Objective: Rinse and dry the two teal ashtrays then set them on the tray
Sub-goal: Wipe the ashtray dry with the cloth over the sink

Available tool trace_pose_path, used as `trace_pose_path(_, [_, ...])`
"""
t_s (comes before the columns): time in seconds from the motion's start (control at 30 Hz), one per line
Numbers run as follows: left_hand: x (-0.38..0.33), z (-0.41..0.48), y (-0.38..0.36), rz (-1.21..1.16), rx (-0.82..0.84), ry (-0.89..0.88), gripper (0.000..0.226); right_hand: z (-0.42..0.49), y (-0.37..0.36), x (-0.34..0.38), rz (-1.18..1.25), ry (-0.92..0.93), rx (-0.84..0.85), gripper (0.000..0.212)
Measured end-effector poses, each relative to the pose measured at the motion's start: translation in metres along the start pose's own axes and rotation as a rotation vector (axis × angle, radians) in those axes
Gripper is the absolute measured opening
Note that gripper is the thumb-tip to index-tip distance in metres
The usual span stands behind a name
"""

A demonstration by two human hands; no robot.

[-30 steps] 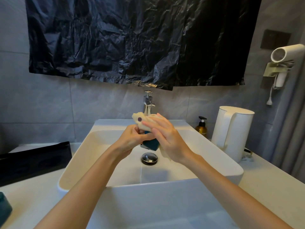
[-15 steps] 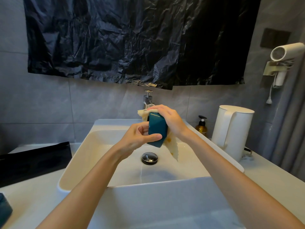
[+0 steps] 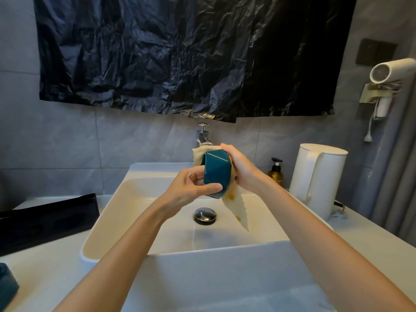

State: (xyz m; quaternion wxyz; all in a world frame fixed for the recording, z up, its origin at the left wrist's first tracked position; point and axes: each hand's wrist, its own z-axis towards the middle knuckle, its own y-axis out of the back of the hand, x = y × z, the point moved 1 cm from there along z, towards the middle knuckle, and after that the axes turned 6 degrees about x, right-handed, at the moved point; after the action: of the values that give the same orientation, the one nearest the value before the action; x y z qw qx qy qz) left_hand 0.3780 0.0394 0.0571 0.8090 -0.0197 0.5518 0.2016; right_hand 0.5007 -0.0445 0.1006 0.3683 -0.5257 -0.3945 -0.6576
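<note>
A teal ashtray (image 3: 217,171) is held on its side above the white sink (image 3: 117,251), its faceted outer wall facing me. My left hand (image 3: 191,190) grips its lower left edge with thumb and fingers. My right hand (image 3: 244,168) presses a cream cloth (image 3: 236,207) with yellow spots against the ashtray's far side; a tail of cloth hangs down toward the drain. A second teal ashtray (image 3: 6,287) shows partly at the bottom left corner on the counter. The black tray (image 3: 47,218) lies on the counter left of the sink.
A chrome faucet (image 3: 203,136) stands behind the hands and a drain plug (image 3: 205,215) sits in the basin. A white kettle (image 3: 317,179) and an amber pump bottle (image 3: 275,173) stand to the right. A hair dryer (image 3: 391,70) hangs on the right wall.
The ashtray was mostly wrapped in the cloth a second ago; it now stands exposed on its side, turned, with the cloth shifted behind it and hanging down.
</note>
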Motion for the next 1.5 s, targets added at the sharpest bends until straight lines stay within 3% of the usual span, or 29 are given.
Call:
trace_pose_path(0.1, [-0.003,-0.001,-0.001,0.006,0.005,0.006,0.039,-0.014,0.000,-0.006,0.248,-0.153,0.105,0.045])
trace_pose_path(0.3, [-0.001,-0.001,-0.003,0.104,0.031,0.023,0.033,-0.022,0.000,-0.012,0.286,-0.186,0.161,0.036])
trace_pose_path(0.5, [-0.001,0.002,-0.004,0.096,0.031,0.090,0.033,-0.010,-0.004,-0.022,0.135,0.002,0.033,0.041])
trace_pose_path(0.67, [-0.005,0.001,0.000,-0.032,0.047,0.078,0.031,-0.010,-0.001,-0.026,0.050,0.214,-0.009,0.028])
trace_pose_path(0.8, [-0.005,0.000,0.000,-0.038,0.093,0.108,0.031,-0.014,0.001,-0.026,-0.045,0.305,-0.008,0.046])
trace_pose_path(1.03, [-0.007,0.001,-0.005,-0.035,0.078,0.113,0.025,-0.019,0.004,-0.032,-0.173,0.517,-0.077,0.058])
trace_pose_path(1.2, [-0.009,0.000,-0.002,-0.094,0.102,0.109,0.028,-0.016,0.002,-0.038,-0.239,0.595,-0.068,0.067])
trace_pose_path(1.33, [-0.006,-0.001,-0.001,-0.069,0.115,0.090,0.032,-0.015,-0.001,-0.043,-0.247,0.534,-0.046,0.070])
trace_pose_path(1.4, [-0.004,0.000,-0.001,-0.063,0.108,0.091,0.034,-0.015,-0.001,-0.044,-0.198,0.492,-0.059,0.063])
trace_pose_path(1.5, [-0.002,0.001,0.000,-0.054,0.085,0.088,0.034,-0.020,-0.003,-0.045,-0.307,0.557,-0.134,0.031])
